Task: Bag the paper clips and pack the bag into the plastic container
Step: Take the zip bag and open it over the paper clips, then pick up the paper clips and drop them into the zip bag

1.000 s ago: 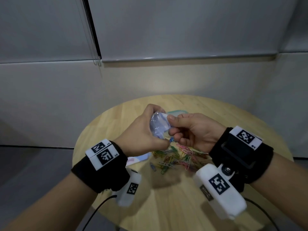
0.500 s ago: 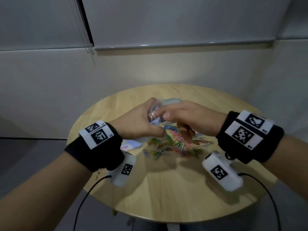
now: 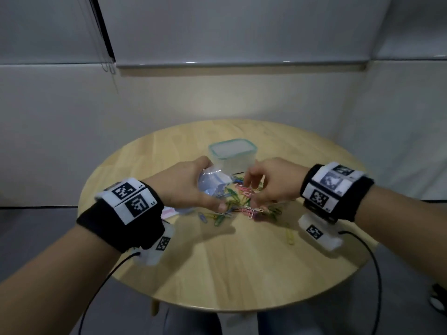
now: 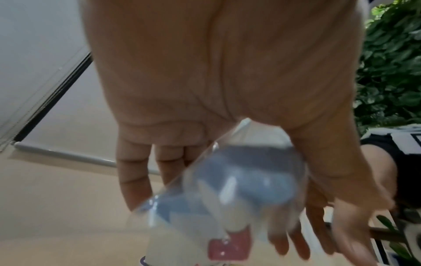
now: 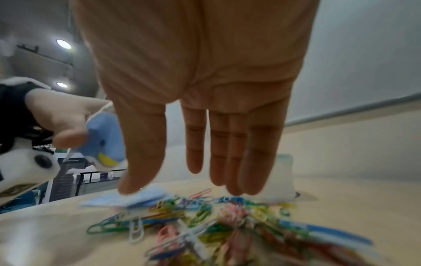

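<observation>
My left hand (image 3: pixel 214 186) grips a clear plastic bag (image 3: pixel 212 182) with blue print, raised just above the table. In the left wrist view the bag (image 4: pixel 227 180) sits between thumb and fingers of that hand (image 4: pixel 239 207). A heap of coloured paper clips (image 3: pixel 244 204) lies on the round wooden table (image 3: pixel 242 262). My right hand (image 3: pixel 252 195) hovers over the heap, holding nothing. The right wrist view shows its fingers (image 5: pixel 234 162) straight above the clips (image 5: pixel 205 225). A clear plastic container (image 3: pixel 232 153) with a teal rim stands just behind the hands, without a lid.
A pale card (image 3: pixel 169 211) lies on the table under my left hand. One yellow clip (image 3: pixel 290 235) lies apart, near the right wrist camera. The table's front edge (image 3: pixel 242 308) is close to my body. A wall stands behind the table.
My right hand has let go of the bag and dropped to the clip heap with fingers spread. The left hand keeps the bag. The view has tilted, so the container now shows.
</observation>
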`<state>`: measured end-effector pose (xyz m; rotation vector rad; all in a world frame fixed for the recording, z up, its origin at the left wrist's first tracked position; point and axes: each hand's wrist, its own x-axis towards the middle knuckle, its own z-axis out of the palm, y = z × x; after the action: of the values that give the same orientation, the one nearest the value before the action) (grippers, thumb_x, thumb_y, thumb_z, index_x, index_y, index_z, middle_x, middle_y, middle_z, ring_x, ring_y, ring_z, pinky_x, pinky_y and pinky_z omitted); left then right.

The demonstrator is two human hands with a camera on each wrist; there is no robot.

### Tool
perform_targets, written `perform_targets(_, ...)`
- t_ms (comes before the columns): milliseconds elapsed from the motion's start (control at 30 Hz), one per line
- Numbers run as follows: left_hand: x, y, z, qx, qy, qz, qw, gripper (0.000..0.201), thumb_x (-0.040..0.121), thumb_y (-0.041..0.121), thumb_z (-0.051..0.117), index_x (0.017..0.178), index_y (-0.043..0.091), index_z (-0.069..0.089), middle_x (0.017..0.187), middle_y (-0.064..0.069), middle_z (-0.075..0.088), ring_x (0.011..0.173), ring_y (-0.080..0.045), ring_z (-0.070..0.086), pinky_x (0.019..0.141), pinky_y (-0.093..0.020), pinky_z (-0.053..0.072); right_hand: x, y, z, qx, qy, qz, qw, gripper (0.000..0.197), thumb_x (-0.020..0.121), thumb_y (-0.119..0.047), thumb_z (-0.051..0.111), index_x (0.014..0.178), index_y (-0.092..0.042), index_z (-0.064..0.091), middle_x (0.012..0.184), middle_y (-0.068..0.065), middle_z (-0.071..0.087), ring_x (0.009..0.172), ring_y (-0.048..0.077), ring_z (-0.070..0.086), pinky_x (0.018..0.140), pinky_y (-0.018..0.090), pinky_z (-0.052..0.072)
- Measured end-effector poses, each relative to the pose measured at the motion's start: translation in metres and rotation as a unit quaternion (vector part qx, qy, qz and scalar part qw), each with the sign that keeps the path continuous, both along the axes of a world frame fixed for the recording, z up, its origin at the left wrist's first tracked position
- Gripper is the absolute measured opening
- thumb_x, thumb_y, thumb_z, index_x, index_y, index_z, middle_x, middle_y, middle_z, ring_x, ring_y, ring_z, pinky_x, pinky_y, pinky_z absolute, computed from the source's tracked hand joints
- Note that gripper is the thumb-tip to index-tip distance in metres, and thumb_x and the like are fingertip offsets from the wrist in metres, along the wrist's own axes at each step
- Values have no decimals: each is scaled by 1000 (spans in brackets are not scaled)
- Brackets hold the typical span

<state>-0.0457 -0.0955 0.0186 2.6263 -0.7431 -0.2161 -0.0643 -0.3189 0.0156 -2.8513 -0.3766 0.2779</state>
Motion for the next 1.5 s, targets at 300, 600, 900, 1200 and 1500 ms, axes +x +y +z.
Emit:
perform_targets(300,8,11,-2,-23,24,63,997,79,64,54,84,123,23,42,91,10,57,77,-1,54,58,-23,38,20,27,-27,-126,15,36,991,35,66,-17,79,100,-16,69,85,-3,63,83,20,63,70,30,53)
perform_targets(600,6,-1,-4,-47,53,67,995,83,65,40,88,127,25,36,97,11,58,81,0,55,61,-16,40,27,-2,-2,213,-5,-75,974,23,66,-3,81,82,-15,72,63,-7,64,55,8,57,49,19,45)
perform_targets(900,-5,-45,-2,-172,115,103,973,104,57,52,88,137,25,27,114,-1,63,87,-10,62,57,-17,45,21,0,55,649,-31,-101,754,20,72,7,72,78,-10,64,63,5,67,52,13,63,48,18,50)
perform_targets(1200,-10,-60,-10,-236,11,135,962,79,65,27,90,117,19,30,91,12,49,74,1,50,44,-10,36,9,12,32,420,-202,-85,881,15,66,-11,83,79,-14,75,68,0,69,67,11,64,71,26,54)
perform_targets(1500,4,-53,-8,-223,-9,139,965,68,66,30,85,113,17,37,100,-2,61,84,-19,61,60,-29,45,9,11,48,197,-241,-105,944,4,79,-15,72,81,-13,75,61,-11,60,58,3,53,58,18,39)
